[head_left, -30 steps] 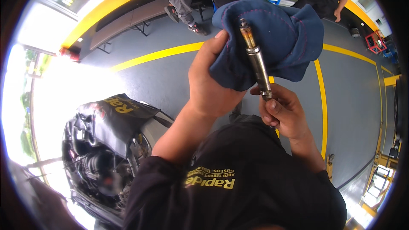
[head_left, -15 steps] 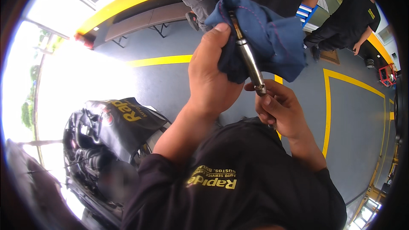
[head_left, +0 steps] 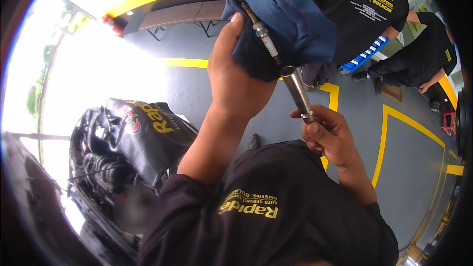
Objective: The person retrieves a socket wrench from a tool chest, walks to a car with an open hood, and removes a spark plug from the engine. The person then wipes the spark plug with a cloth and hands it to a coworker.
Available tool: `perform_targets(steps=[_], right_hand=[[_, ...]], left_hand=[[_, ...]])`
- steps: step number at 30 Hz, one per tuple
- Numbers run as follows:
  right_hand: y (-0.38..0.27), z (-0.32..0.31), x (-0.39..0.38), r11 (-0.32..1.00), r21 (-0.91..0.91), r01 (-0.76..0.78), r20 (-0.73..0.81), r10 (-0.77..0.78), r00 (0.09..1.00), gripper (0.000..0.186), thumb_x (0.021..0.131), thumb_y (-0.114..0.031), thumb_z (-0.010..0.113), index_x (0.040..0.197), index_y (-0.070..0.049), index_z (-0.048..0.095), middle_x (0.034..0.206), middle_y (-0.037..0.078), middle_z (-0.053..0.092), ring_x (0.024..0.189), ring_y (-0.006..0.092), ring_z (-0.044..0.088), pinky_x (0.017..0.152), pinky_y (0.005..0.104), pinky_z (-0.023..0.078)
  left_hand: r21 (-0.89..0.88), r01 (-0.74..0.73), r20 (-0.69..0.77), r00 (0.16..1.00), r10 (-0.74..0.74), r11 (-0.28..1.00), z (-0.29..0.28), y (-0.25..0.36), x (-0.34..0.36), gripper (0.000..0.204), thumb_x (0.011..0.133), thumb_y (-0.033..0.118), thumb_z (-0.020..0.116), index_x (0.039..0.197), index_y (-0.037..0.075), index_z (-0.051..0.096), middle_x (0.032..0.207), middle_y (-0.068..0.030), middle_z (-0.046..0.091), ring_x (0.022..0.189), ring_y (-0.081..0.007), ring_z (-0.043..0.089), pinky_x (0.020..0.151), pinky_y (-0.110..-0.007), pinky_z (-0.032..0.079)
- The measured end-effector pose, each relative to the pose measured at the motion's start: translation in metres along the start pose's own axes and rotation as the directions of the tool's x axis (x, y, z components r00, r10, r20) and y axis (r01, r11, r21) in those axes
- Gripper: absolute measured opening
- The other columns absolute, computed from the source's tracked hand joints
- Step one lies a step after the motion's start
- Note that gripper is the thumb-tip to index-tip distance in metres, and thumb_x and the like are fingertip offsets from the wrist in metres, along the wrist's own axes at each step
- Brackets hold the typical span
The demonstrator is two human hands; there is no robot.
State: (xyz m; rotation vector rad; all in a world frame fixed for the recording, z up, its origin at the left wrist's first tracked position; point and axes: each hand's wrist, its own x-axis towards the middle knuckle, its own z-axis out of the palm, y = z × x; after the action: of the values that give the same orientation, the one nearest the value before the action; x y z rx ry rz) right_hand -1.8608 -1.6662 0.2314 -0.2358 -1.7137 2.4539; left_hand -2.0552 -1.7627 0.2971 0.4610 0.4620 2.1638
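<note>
My left hand (head_left: 236, 76) is closed round a blue cloth (head_left: 308, 27), with its thumb at the cloth's edge. A spark plug (head_left: 265, 38) lies against the cloth, its threaded end dark and brownish and its white insulator bare, pointing down toward my right hand. Closed fingers of my right hand (head_left: 329, 133) grip the lower end of a long shiny socket (head_left: 296, 91). The socket's open mouth sits just below the plug's tip, apart from it or barely touching; I cannot tell which. Whatever lies inside my right fist is mostly hidden.
An open engine bay (head_left: 106, 172) with a dark fender cover (head_left: 148, 138) is at my left. People in black shirts stand ahead, one near a blue tray (head_left: 367, 54). A long brown bench (head_left: 180, 17) lines the far wall. Yellow lines (head_left: 382, 143) mark the grey floor.
The socket has come off the spark plug, moving down and away with my right hand. The plug's white insulator is now uncovered. My left hand with the cloth has shifted slightly left.
</note>
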Motion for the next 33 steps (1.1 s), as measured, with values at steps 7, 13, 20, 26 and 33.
perform_targets(steps=[7,13,20,26,33], right_hand=[[0.000,0.008,0.014,1.000,0.009,-0.028,-0.025,0.028,0.999,0.047,0.099,-0.038,0.067,0.128,-0.002,0.063,0.064,-0.006,0.045,0.055,0.0020,0.039,0.051,0.0198,0.031],[0.001,0.006,0.018,1.000,0.012,-0.026,-0.028,0.027,0.999,0.048,0.098,-0.039,0.067,0.128,-0.002,0.063,0.064,-0.006,0.046,0.055,0.0019,0.039,0.051,0.0195,0.032],[-0.003,0.008,0.023,1.000,0.025,-0.009,-0.045,0.010,0.999,0.045,0.099,-0.036,0.067,0.126,0.000,0.063,0.064,-0.005,0.047,0.055,0.0020,0.040,0.051,0.0195,0.032],[-0.005,0.016,0.035,0.998,0.050,0.045,-0.083,-0.041,0.996,0.043,0.101,-0.033,0.065,0.128,0.001,0.062,0.065,-0.005,0.046,0.055,0.0023,0.039,0.051,0.0191,0.033],[0.002,0.011,0.058,0.996,0.046,0.074,-0.186,-0.065,0.980,0.042,0.102,-0.030,0.063,0.129,0.002,0.060,0.065,-0.005,0.045,0.055,0.0025,0.038,0.049,0.0191,0.032]], left_hand=[[-0.026,-0.009,0.045,0.999,0.011,1.000,-0.009,0.015,0.004,0.043,0.106,0.035,0.043,0.132,0.006,0.060,0.124,-0.0085,0.070,0.116,-0.0248,0.065,0.107,-0.042,0.046],[-0.012,-0.009,0.042,0.999,0.010,1.000,-0.009,0.018,0.010,0.044,0.106,0.035,0.042,0.134,0.006,0.058,0.124,-0.0090,0.070,0.117,-0.0245,0.065,0.107,-0.043,0.046],[0.071,-0.091,-0.160,0.982,0.101,0.993,-0.012,0.024,0.034,0.036,0.103,0.031,0.050,0.125,0.003,0.057,0.118,-0.0112,0.068,0.108,-0.0252,0.068,0.097,-0.040,0.054],[0.085,-0.117,-0.252,0.958,0.135,0.989,-0.062,0.036,0.094,0.042,0.104,0.026,0.045,0.134,-0.003,0.050,0.128,-0.0181,0.063,0.117,-0.0320,0.064,0.103,-0.048,0.052],[0.062,-0.040,-0.267,0.962,0.055,0.997,-0.131,0.043,0.186,0.043,0.106,0.021,0.036,0.139,-0.004,0.045,0.135,-0.0212,0.059,0.123,-0.0367,0.061,0.108,-0.052,0.049]])
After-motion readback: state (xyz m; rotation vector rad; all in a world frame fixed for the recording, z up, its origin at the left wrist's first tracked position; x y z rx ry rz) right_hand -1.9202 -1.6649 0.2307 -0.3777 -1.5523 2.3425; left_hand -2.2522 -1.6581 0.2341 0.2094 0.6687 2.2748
